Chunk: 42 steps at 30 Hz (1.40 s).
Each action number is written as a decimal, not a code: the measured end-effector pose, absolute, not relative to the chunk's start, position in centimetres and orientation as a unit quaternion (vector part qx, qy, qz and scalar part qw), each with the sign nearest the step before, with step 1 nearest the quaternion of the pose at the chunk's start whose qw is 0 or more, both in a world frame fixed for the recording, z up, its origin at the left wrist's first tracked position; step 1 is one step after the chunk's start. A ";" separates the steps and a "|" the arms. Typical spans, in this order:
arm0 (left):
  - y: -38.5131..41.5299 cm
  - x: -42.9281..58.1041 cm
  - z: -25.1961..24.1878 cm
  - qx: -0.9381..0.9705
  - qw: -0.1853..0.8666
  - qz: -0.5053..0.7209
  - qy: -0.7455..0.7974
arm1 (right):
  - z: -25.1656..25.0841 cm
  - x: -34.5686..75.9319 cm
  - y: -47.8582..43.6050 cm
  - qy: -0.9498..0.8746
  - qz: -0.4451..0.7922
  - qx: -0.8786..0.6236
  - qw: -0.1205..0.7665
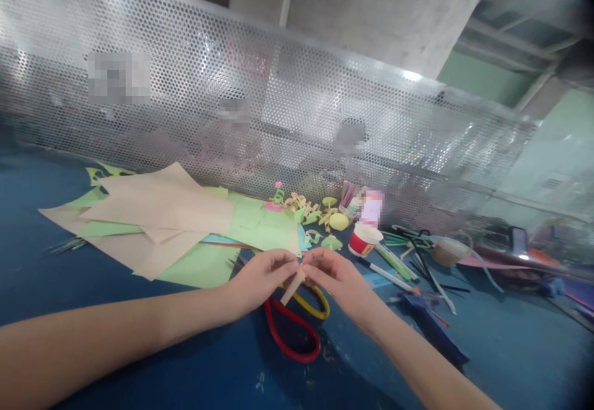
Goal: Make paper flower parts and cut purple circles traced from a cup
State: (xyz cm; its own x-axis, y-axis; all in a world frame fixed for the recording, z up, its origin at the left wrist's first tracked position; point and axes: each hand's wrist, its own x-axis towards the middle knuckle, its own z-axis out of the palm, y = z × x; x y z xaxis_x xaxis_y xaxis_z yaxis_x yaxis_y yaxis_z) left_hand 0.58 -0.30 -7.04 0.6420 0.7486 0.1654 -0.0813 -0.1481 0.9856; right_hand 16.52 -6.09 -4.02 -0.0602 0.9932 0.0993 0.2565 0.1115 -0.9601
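Note:
Between the fingertips of my two hands is a narrow strip of tan paper (292, 286), its lower end hanging free. My left hand (266, 277) pinches it from the left, thumb against fingers. From the other side my right hand (335, 277) pinches the strip's upper end, close to the left fingertips. Directly below lies a pair of scissors (293, 355) with one red and one yellow handle loop; my hands partly cover it, and the blade tips show left of my left hand.
Tan and green paper sheets (162, 206) overlap at left. Small paper cutouts (301, 206) stand behind my hands, beside a red-and-white paper cup (364, 240). Pens (387, 275), pipe cleaners and a dark blue cloth-like item (431, 326) lie right. A perforated metal screen (185, 88) borders the table.

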 end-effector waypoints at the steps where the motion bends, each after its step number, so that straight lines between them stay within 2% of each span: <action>1: -0.3 0.6 -6.9 0.666 0.616 0.339 0.248 | -4.0 16.6 -6.0 -0.600 0.410 -0.523 0.446; 7: 0.3 0.5 -6.3 0.607 0.685 0.322 0.239 | -3.5 16.9 -6.0 -0.632 0.371 -0.519 0.441; 14: 0.3 0.5 -5.5 0.537 0.740 0.345 0.212 | -3.3 16.7 -6.4 -0.748 0.131 -0.503 0.413; 18: -0.1 0.4 -5.2 0.537 0.738 0.354 0.202 | -3.6 16.7 -6.5 -0.749 0.078 -0.500 0.428; 29: -0.4 0.7 -5.5 0.491 0.773 0.370 0.155 | -4.0 15.8 -6.5 -0.678 0.173 -0.483 0.526; 36: -0.7 0.6 -5.3 0.472 0.775 0.380 0.181 | -3.8 15.7 -6.4 -0.607 0.284 -0.494 0.554; 42: -0.8 0.6 -5.2 0.513 0.737 0.379 0.223 | -3.8 15.7 -6.2 -0.605 0.275 -0.487 0.566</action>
